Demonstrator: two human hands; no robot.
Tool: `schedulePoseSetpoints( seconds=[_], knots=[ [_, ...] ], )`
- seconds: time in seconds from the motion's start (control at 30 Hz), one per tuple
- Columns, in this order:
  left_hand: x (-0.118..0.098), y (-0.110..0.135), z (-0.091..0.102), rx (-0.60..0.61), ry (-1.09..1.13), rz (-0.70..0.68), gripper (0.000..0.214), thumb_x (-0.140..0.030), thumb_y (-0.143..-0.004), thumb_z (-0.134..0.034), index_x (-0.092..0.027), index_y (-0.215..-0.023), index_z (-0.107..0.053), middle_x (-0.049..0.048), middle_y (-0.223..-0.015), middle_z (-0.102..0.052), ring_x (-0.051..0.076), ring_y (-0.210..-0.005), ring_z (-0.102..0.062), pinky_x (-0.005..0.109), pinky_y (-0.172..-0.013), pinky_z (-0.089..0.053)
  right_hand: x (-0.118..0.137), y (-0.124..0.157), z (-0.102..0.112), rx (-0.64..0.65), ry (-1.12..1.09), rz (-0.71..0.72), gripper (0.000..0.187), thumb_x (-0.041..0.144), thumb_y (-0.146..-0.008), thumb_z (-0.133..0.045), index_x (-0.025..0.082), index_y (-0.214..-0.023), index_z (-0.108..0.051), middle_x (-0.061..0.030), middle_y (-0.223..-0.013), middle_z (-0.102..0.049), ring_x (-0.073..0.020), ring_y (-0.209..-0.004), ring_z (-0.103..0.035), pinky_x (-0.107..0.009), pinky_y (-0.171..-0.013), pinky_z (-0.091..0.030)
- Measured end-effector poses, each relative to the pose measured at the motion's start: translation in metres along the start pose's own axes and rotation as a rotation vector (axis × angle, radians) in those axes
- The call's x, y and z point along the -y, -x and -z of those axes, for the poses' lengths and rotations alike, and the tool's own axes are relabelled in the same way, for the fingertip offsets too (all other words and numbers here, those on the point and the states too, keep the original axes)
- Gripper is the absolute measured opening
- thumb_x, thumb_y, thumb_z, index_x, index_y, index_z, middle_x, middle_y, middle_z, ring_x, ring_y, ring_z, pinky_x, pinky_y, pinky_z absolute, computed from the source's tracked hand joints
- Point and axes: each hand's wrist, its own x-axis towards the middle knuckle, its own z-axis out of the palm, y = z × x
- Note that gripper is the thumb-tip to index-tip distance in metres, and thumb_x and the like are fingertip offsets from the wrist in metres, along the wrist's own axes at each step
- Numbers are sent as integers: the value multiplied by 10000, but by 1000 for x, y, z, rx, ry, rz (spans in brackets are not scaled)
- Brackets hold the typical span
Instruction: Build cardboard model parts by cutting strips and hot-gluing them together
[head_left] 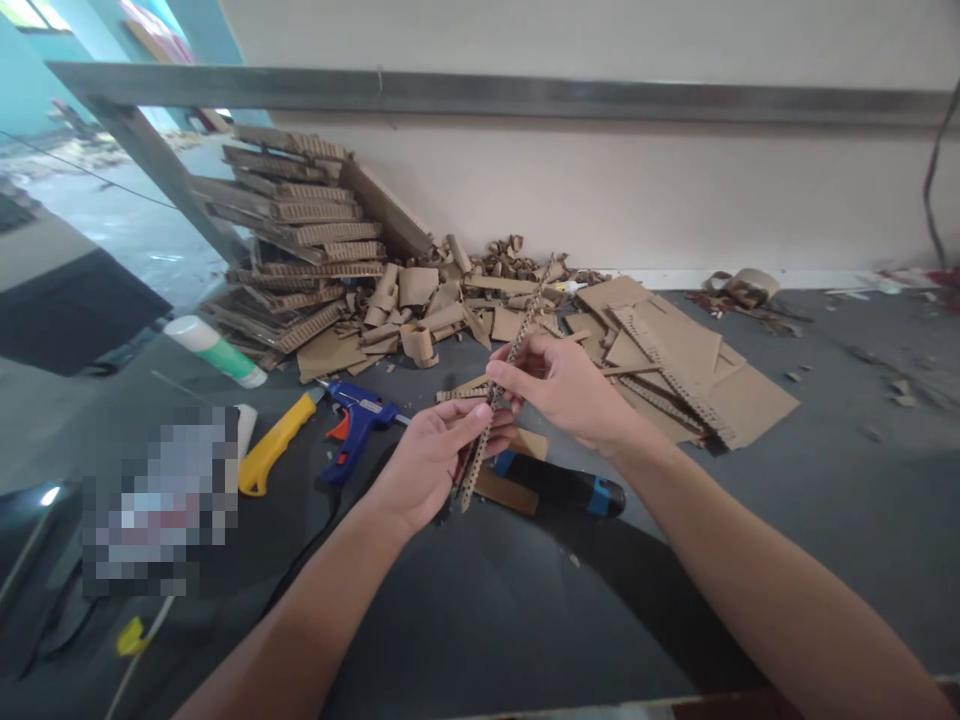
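A long thin strip of corrugated cardboard [517, 345] slants between my hands, its wavy edge showing. My left hand [442, 445] grips its lower part with thumb on top and fingers beneath. Just above, my right hand [551, 385] pinches the same strip between thumb and fingers. Under the hands lie a black and blue tool handle [577, 485] and small cardboard pieces [506, 492]. Left of my left hand rests a blue hot glue gun [364, 415] with an orange trigger. Beside it is a yellow-handled cutter [277, 440].
A leaning stack of corrugated cardboard panels [300, 230] stands at the back left. Cardboard scraps [420, 300] heap along the wall, and flat cardboard sheets [675, 350] lie to the right. A white and green bottle [216, 350] lies at the left, above a blurred-out object [161, 505].
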Motion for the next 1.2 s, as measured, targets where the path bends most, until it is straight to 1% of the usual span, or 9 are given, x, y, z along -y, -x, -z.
schedulePoseSetpoints(
  seconds=[0.27, 0.43, 0.6, 0.7, 0.8, 0.93, 1.07, 1.13, 1.2],
  knots=[
    [1, -2, 3, 5, -11, -13, 300, -337, -756, -831, -117, -926, -718, 93, -966, -768, 181, -895, -729, 290, -865, -583, 2, 1, 2, 21, 58, 12, 353, 518, -831, -712, 194, -956, -652, -46, -822, -680, -178, -703, -644, -311, -642, -527],
    [-2, -1, 3, -34, -1, -16, 267, -302, -770, -821, -100, -904, -710, 97, -905, -767, 177, -831, -730, 285, -826, -586, 16, 6, 26, -152, 390, 211, 328, 506, -936, -583, 220, -1043, -700, -52, -791, -649, -207, -707, -599, -341, -635, -472],
    [-4, -2, 8, -5, 88, 92, 155, -251, -855, -737, -118, -929, -714, 95, -956, -767, 164, -848, -731, 258, -814, -588, 29, 20, 43, 22, 901, 531, 293, 234, -994, -487, 283, -1197, -693, -94, -1044, -649, -264, -926, -599, -403, -786, -470],
    [-4, -2, 9, 16, 106, 141, 137, -227, -879, -705, -115, -959, -705, 91, -956, -761, 141, -795, -724, 236, -784, -589, 31, 23, 34, 98, 1213, 665, 378, 80, -953, -481, 267, -1187, -712, -115, -1119, -644, -311, -1096, -551, -467, -936, -424],
    [-5, -1, 9, 37, 106, 151, 177, -223, -846, -741, -108, -970, -689, 91, -905, -755, 153, -793, -724, 247, -796, -591, 28, 21, 21, 104, 1360, 768, 336, 62, -930, -526, 216, -1152, -726, -135, -1105, -662, -322, -1153, -517, -482, -989, -410],
    [-3, 0, 7, 54, 69, 123, 244, -249, -775, -816, -106, -901, -665, 92, -854, -747, 179, -819, -733, 266, -803, -592, 21, 18, 7, 71, 1430, 826, 322, 66, -945, -498, 150, -1173, -710, -155, -1082, -682, -307, -1120, -524, -463, -954, -440],
    [1, 0, 7, 114, 39, 110, 364, -233, -698, -874, -121, -969, -659, 74, -844, -753, 193, -766, -742, 296, -765, -602, 18, 19, -3, 105, 1361, 875, 285, 104, -965, -484, 184, -1078, -734, -128, -1040, -701, -298, -1115, -531, -457, -924, -464],
    [2, 1, 7, 131, 35, 85, 359, -227, -704, -868, -129, -970, -647, 66, -839, -757, 179, -719, -735, 290, -733, -602, 19, 19, -1, 111, 1300, 853, 330, 90, -965, -460, 196, -1154, -708, -134, -1123, -688, -308, -1169, -520, -476, -941, -471],
    [1, 2, 6, 118, 20, 55, 315, -240, -735, -848, -130, -935, -631, 79, -856, -765, 165, -707, -729, 272, -707, -597, 19, 17, 7, 37, 1208, 766, 440, 52, -950, -433, 213, -1311, -627, -150, -1282, -625, -332, -1267, -476, -511, -980, -462]
  ],
)
